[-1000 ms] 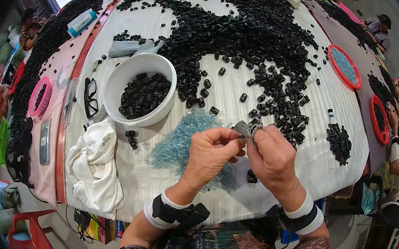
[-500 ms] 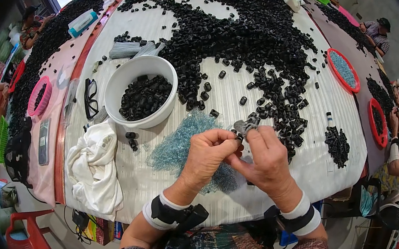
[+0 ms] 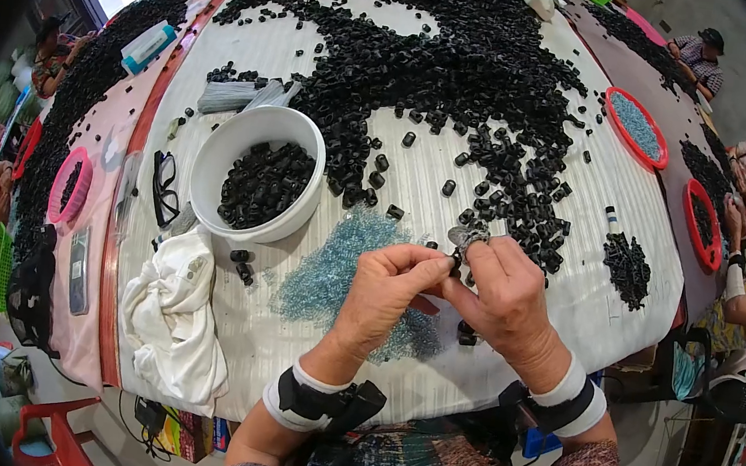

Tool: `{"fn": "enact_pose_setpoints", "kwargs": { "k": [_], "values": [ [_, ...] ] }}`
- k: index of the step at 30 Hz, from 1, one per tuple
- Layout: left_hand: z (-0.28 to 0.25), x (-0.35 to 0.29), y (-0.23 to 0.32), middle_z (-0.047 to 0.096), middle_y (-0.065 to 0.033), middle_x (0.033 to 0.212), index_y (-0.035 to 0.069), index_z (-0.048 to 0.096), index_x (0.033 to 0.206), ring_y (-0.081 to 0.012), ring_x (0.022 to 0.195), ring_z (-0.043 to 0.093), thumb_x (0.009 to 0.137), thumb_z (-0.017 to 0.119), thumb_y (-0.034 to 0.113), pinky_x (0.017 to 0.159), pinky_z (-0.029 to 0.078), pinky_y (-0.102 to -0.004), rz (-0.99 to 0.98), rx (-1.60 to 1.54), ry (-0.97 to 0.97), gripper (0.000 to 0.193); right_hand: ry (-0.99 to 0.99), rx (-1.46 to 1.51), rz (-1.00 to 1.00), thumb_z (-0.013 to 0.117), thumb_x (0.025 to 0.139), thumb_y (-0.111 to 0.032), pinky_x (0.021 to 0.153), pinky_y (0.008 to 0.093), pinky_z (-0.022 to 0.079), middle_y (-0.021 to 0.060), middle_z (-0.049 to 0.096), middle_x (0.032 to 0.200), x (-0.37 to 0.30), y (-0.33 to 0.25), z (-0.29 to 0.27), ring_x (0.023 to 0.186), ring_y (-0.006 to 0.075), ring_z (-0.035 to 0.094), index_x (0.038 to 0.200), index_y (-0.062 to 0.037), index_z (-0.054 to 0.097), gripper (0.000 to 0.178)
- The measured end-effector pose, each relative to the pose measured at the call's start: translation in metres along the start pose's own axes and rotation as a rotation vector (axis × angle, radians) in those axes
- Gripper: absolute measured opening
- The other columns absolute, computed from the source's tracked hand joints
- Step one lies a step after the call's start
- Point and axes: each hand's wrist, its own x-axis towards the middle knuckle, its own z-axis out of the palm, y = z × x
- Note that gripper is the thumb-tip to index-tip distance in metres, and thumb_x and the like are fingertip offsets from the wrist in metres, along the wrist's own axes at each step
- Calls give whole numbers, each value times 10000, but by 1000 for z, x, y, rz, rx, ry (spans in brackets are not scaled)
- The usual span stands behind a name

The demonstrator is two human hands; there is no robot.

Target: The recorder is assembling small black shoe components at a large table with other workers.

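My left hand (image 3: 387, 289) and my right hand (image 3: 508, 298) meet over the near middle of the table. Pinched between their fingertips is a small black plastic piece (image 3: 455, 257), mostly hidden by the fingers. A bit of grey, crumpled material (image 3: 468, 236) sits at the index finger of my right hand; I cannot tell if it is worn or held. Under and beside my left hand spreads a pile of small clear bluish pieces (image 3: 331, 270). Loose black plastic pieces (image 3: 531, 217) lie beyond my right hand.
A white bowl (image 3: 202, 196) of black pieces stands left, near black-framed glasses (image 3: 164, 187) and a white cloth (image 3: 176, 321). A large black heap (image 3: 450, 61) covers the far table. A red tray (image 3: 658, 160) and a small black pile (image 3: 626, 269) lie right. Other people sit around.
My hands stay together, with the fingertips shifted slightly on the black piece. The grey material has turned a little. The whole view has moved slightly.
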Motion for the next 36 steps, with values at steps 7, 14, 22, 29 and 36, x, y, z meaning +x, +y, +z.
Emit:
{"fn": "enact_pose_setpoints", "kwargs": {
  "k": [7,14,22,29,36],
  "values": [
    [-6,2,-6,665,-71,769,-28,666,912,-133,651,646,868,644,120,594,558,-259,-12,-38,-43,156,-14,23,-28,707,664,-80,530,350,472,100,478,673,-5,-1,4,626,261,540,750,-22,523,212],
    [-6,5,-3,668,-84,789,-29,662,886,-141,657,645,870,641,109,609,558,-264,-44,29,-93,140,3,39,-18,721,676,-99,513,345,469,97,478,672,-10,3,6,603,265,541,741,-35,515,226],
    [-6,3,16,668,-139,894,-7,598,991,-171,698,670,915,585,131,567,563,-265,180,-137,36,157,-13,309,334,662,776,-90,554,325,480,114,521,729,-2,36,-27,610,226,549,872,17,545,185],
    [-39,3,43,649,-133,897,39,508,1003,-171,698,657,936,569,168,545,555,-266,550,-252,388,157,-149,161,396,658,764,-68,620,395,476,141,538,748,-26,60,-12,702,314,577,804,-6,497,177],
    [-65,6,53,588,-162,1126,0,443,1224,-205,928,629,968,480,201,653,570,-293,584,-327,531,328,-308,123,251,614,766,-57,662,427,497,157,554,775,-26,55,5,746,347,593,874,-18,492,168]
  ]
}}
